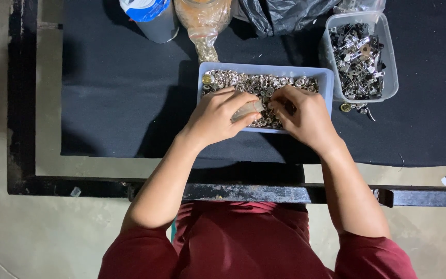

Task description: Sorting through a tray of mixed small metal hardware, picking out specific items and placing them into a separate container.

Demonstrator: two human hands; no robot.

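Our hands are both down in the blue tray (328, 82) of snaps (256, 82) mid-table, left hand (215, 118) pinching a small clear bag (247, 109), right hand (305, 116) curled narrow picking pieces, so we'd keep the bag mouth low over the tray to catch strays.

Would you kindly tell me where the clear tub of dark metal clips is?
In the head view, the clear tub sits at upper right on the black mat, beside the blue tray.
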